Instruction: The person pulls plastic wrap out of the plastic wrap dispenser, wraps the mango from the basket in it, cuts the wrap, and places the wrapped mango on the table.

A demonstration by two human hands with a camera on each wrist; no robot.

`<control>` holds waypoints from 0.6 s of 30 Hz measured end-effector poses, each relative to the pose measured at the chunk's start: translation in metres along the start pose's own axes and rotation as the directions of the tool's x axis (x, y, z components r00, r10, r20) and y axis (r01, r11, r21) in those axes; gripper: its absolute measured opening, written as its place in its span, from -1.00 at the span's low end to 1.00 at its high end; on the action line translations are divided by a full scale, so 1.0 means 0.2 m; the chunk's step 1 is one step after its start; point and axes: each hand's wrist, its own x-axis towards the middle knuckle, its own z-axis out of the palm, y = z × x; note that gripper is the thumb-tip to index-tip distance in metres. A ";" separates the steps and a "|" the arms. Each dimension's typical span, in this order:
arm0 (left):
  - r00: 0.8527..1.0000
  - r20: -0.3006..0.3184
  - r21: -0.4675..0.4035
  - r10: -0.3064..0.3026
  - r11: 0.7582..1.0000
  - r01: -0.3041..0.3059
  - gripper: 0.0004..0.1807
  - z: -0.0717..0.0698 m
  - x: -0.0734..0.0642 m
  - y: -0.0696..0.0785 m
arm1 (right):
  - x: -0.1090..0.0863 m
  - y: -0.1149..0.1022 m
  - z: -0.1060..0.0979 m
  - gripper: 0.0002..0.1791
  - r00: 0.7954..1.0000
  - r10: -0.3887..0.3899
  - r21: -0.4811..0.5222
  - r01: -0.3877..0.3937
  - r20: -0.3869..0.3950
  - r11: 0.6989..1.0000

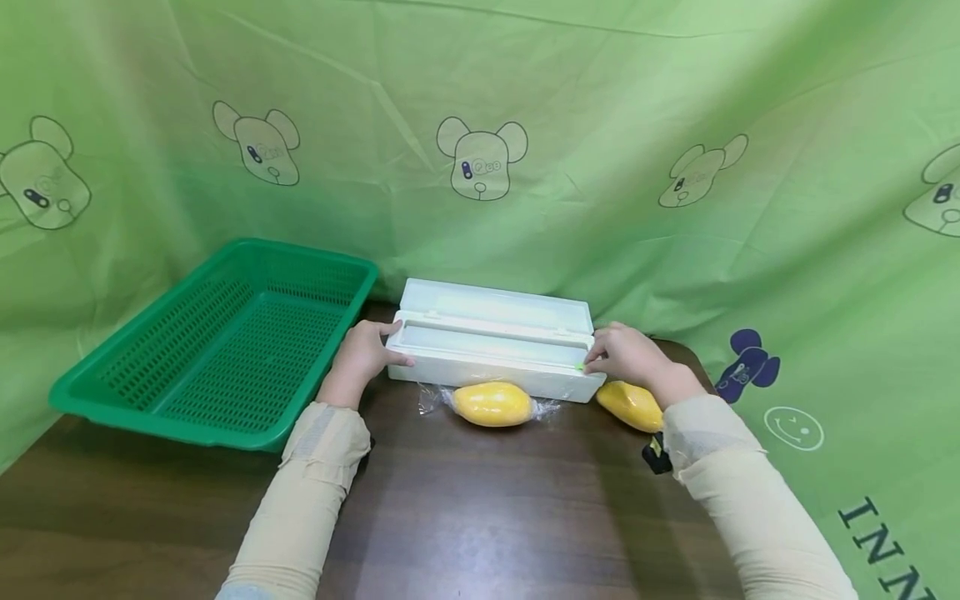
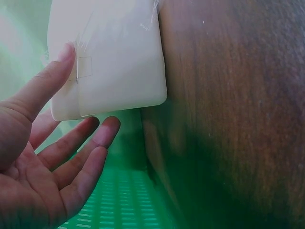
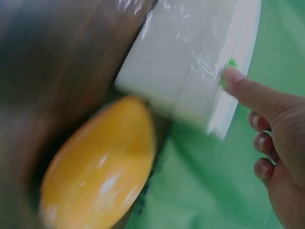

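A long white cling film dispenser (image 1: pixel 487 367) lies on the table with its lid (image 1: pixel 495 304) raised at the back. My left hand (image 1: pixel 362 354) holds its left end, thumb on the front and index finger at the top edge. In the left wrist view the other fingers of that hand hang free beside the dispenser (image 2: pixel 114 62). At the opposite end, my right hand (image 1: pixel 630 354) pinches a small green slider (image 3: pixel 230 63), with the thumb on it. A yellow mango (image 1: pixel 493 404) in clear film lies against the dispenser's front. A second mango (image 1: pixel 630 406) rests beneath my right wrist.
On the left stands a green plastic basket (image 1: pixel 318 398) with slatted walls, close to my left forearm. A green printed curtain (image 1: pixel 585 233) hangs behind and along the right side. The brown table (image 1: pixel 480 517) stretches out in front of the dispenser.
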 end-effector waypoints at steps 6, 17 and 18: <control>1.000 0.005 -0.001 0.002 1.000 -0.002 -0.14 0.01 0.00 0.00 | -0.08 0.06 0.00 -0.93 1.000 0.002 0.046 -0.002 -0.011 0.999; 1.000 -0.005 -0.006 0.008 1.000 -0.008 -0.13 -0.01 -0.01 0.01 | -0.11 0.06 -0.01 -0.94 0.999 0.046 -0.045 -0.047 -0.014 0.998; 1.000 -0.006 -0.005 0.009 1.000 -0.009 -0.13 -0.01 -0.01 0.01 | -0.11 0.05 -0.01 -0.94 0.998 0.054 -0.052 -0.055 -0.008 0.997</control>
